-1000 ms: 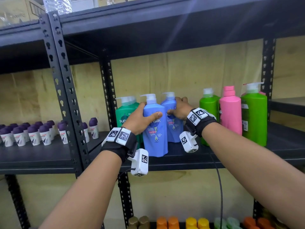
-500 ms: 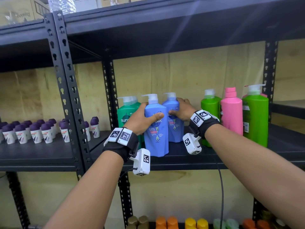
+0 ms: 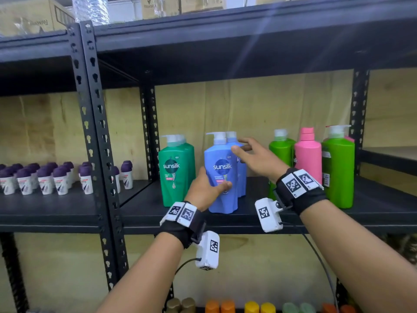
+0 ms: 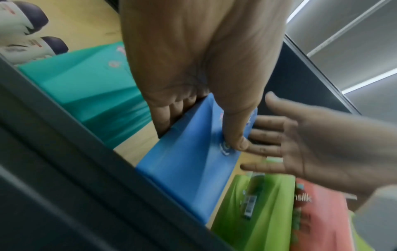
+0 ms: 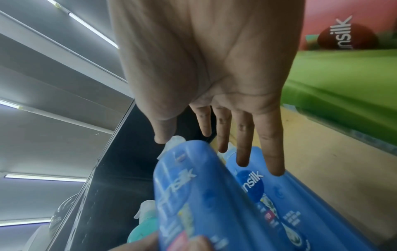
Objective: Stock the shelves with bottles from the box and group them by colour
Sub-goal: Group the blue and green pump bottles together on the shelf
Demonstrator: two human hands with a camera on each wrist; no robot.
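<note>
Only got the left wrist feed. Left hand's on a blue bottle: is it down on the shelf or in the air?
Observer: Down. The head view shows the front blue bottle upright on the shelf, with the left hand in a grip low on its body.
Operator: Right hand holding anything?
Observer: No. In the right wrist view the right hand has straight fingers over a rear blue bottle; I cannot tell if they touch.
Operator: Colour groups?
Observer: In the head view, teal bottles stand left of the blues. To the right, a pink bottle stands between light green bottles.
</note>
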